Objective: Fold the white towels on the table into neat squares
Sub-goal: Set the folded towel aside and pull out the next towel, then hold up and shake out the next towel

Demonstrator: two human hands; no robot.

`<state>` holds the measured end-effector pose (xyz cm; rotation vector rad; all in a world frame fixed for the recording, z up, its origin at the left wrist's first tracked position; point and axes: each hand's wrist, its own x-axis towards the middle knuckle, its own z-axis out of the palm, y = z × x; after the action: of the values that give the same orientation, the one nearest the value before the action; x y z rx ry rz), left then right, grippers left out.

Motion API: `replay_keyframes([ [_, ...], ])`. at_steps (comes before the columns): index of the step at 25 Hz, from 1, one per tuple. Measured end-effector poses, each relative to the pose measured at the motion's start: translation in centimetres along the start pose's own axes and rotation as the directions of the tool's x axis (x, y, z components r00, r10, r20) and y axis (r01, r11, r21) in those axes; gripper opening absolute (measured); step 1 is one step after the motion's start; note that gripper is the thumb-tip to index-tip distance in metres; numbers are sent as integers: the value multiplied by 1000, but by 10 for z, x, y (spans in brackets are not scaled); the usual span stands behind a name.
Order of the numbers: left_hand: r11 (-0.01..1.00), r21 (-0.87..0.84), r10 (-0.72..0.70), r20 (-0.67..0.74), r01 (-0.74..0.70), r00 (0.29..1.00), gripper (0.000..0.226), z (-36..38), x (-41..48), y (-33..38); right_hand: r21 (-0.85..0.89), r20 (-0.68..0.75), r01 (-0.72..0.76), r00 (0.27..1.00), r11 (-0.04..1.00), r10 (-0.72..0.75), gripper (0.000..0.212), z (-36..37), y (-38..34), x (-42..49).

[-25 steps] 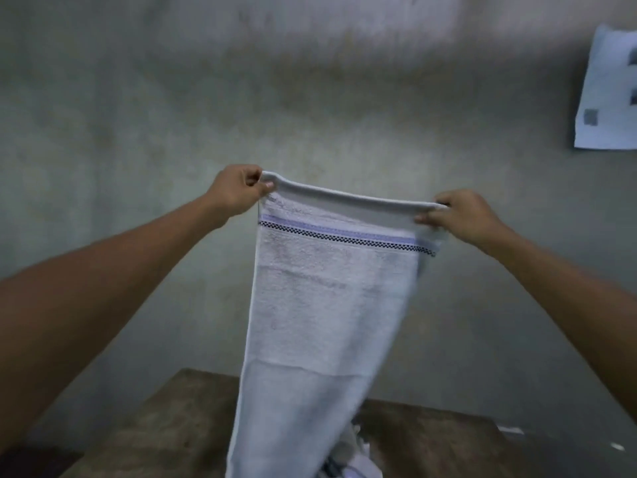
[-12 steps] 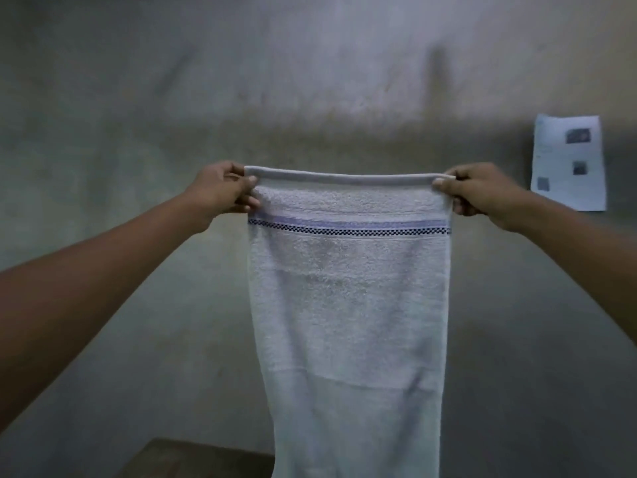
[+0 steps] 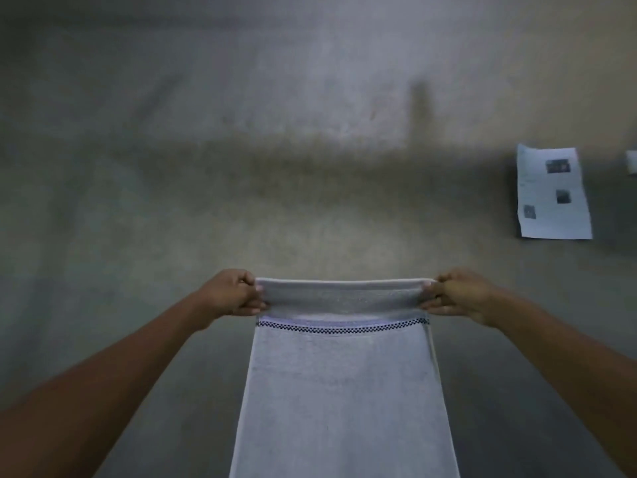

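Observation:
A white towel (image 3: 341,391) with a dark checkered stripe near its top hangs in the air in front of me, stretched flat and running out of the bottom of the view. My left hand (image 3: 231,293) pinches its upper left corner. My right hand (image 3: 455,293) pinches its upper right corner. The top hem is pulled taut and level between both hands. The table and any other towels are out of view.
A bare grey wall (image 3: 275,132) fills the background. A printed sheet of paper (image 3: 551,194) hangs on it at the right, and a small white patch (image 3: 632,162) shows at the right edge.
The towel's top edge has gone from slanted to level and taut. The view has tilted upward, so the hands sit lower in the frame and the table has dropped out of sight.

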<state>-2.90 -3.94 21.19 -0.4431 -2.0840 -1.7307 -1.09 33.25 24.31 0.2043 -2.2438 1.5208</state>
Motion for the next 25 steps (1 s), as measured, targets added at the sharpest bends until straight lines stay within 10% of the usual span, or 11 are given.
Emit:
replay_keyframes([
  [6,948,-47,295,-249,-315,922,21,28,32,19,102,-304,287,921,953,-244,17,-9,-17,14],
  [12,935,-88,322,-205,-345,924,12,20,-2,43,16,-216,287,936,958,-277,16,-30,-45,-27],
  [17,998,35,-55,174,49,983,15,2,-63,9,-228,307,-84,939,970,153,12,-41,-8,-75],
  [25,771,244,-615,526,588,588,16,21,-180,-172,-337,588,-443,590,831,553,14,5,184,-162],
])
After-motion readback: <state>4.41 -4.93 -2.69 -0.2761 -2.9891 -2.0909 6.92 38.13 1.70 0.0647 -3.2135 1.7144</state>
